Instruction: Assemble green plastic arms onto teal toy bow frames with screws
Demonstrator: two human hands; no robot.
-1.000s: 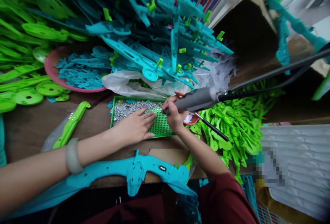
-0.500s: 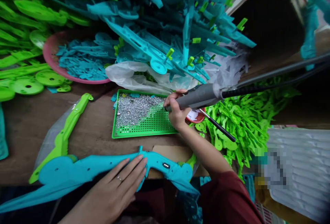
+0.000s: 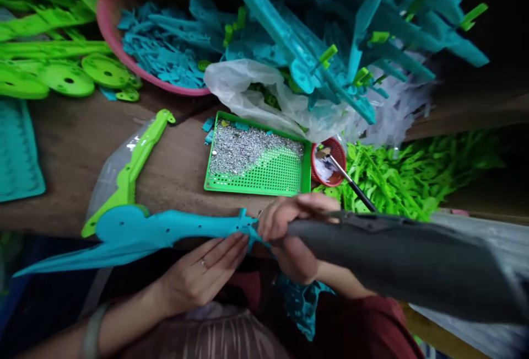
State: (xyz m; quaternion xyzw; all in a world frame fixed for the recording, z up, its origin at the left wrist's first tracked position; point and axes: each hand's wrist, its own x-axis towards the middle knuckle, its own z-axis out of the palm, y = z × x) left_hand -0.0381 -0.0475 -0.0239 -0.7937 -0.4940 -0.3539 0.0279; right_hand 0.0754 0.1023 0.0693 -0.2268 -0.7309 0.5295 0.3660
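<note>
- Left hand (image 3: 202, 276): fingers are lying nearly straight and close together on the teal bow-shaped part (image 3: 182, 224); thumb isn't showing, so can't tell if it's gripping.
- Right hand (image 3: 293, 232): fingers are curling closed round the grey power screwdriver (image 3: 392, 260).
- Change: the right hand is now working low beside the left fingertips; half a second ago it was hovering by the screw tray. Left is staying on the part.
- Meaning: work is apparently shifting from picking up to the part itself. Hands are hiding the bit end; can't tell if it's touching.
- Part is lying along the near edge of the wooden bench (image 3: 70, 144), pointed end overhanging.
- Beyond: green perforated tray (image 3: 281, 169) is holding loose screws (image 3: 239, 146); a red basket (image 3: 343, 155) is standing just beside it.
- Farther: pink basin (image 3: 109, 17) is holding small teal pieces (image 3: 165, 44).
</note>
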